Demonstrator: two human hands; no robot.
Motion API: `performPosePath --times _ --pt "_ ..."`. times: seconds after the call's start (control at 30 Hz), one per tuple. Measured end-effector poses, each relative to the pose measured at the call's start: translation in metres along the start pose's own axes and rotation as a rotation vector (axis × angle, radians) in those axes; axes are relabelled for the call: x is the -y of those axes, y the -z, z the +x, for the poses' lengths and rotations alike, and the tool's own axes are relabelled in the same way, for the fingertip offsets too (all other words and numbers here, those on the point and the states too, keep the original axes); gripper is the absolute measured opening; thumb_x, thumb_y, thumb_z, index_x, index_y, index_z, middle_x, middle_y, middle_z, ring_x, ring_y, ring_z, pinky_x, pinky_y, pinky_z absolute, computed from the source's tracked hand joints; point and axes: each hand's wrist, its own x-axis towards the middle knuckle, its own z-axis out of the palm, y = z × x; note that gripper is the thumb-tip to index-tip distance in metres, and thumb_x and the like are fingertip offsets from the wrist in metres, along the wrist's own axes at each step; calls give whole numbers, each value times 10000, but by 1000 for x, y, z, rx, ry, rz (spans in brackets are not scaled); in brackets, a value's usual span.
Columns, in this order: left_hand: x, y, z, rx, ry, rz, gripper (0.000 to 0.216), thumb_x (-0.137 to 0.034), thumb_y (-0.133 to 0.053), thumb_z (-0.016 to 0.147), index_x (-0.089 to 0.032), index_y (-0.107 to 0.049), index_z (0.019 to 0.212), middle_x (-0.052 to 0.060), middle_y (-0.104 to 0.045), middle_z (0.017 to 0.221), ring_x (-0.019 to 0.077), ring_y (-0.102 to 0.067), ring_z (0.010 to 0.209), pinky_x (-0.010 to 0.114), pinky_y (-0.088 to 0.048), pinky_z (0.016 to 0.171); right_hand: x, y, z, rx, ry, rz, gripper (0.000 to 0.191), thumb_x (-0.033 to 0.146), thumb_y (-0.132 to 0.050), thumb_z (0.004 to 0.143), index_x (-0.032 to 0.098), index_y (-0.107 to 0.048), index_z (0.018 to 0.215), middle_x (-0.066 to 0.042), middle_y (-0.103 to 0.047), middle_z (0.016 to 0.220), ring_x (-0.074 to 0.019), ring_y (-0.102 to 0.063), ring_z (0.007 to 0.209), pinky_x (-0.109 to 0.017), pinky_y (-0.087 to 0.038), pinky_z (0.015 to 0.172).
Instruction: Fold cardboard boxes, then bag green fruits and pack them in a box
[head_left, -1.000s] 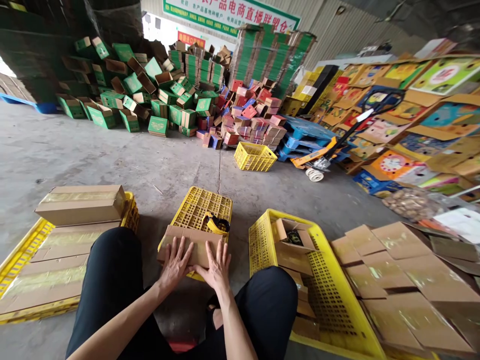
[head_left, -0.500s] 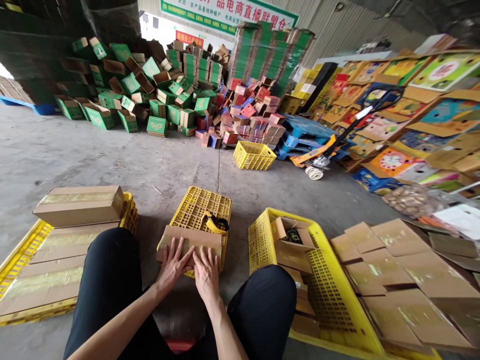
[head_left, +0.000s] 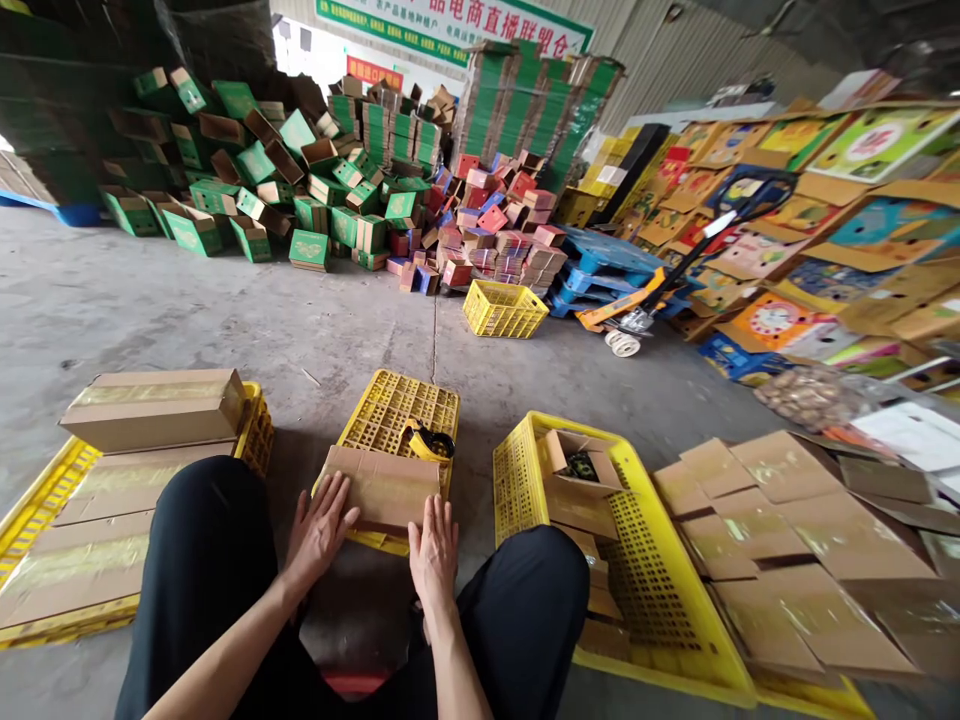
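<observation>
Two bare hands on a flat cardboard box (head_left: 382,488) lying on an upturned yellow crate (head_left: 397,408).

The left hand (head_left: 319,530) lies at the box's near left corner, fingers spread flat — the right hand (head_left: 433,545) rests at its near right edge, fingers together; a tape dispenser (head_left: 429,443) sits just behind.

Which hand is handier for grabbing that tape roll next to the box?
Probably the right hand. It rests at the box's right edge, just below the tape roll on the yellow crate. The left hand sits at the box's far left.
</observation>
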Motion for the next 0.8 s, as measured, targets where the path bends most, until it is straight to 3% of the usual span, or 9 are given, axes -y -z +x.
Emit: performPosePath --times 0.13,0.33,0.53,0.7,0.8 --pt "3 -1 -1 -53 171 -46 666 -495 -377 1065 -189 -313 1653 173 -350 1695 345 -227 1607 616 -267 1246 6 -6 -1 -49 2 -8 728 573 -236 1087 106 -352 1634 -224 -414 1643 -404 -348 1546 -589 -391 1171" --pt "0 -6 1 -107 126 -10 711 -526 -411 1042 -135 -343 1632 235 -361 1676 384 -248 1595 633 -270 1239 23 -9 0 -37 25 -23 777 617 -347 1058 65 -402 1603 -289 -370 1645 -434 -348 1539 -630 -327 1207" --pt "-8 -14 4 -101 -50 15 690 -522 -444 1042 -89 -437 1579 247 -433 1630 383 -324 1566 579 -295 1246 48 -15 4 -4 96 5 696 502 -517 1035 113 -417 1603 -252 -353 1667 -394 -330 1558 -585 -329 1231" --pt "-29 -23 3 -8 -257 25 542 -372 -408 1074 -182 -471 1578 136 -460 1639 307 -400 1538 503 -274 1263 50 -14 6 45 159 7 655 246 -550 997 137 -387 1622 -222 -330 1688 -366 -317 1570 -551 -323 1249" --pt "-33 -23 4 9 -290 33 554 -363 -414 1072 -178 -448 1593 125 -460 1640 291 -415 1529 469 -293 1250 48 -11 4 58 187 19 724 116 -532 943 194 -357 1641 -178 -293 1713 -356 -280 1586 -555 -311 1257"
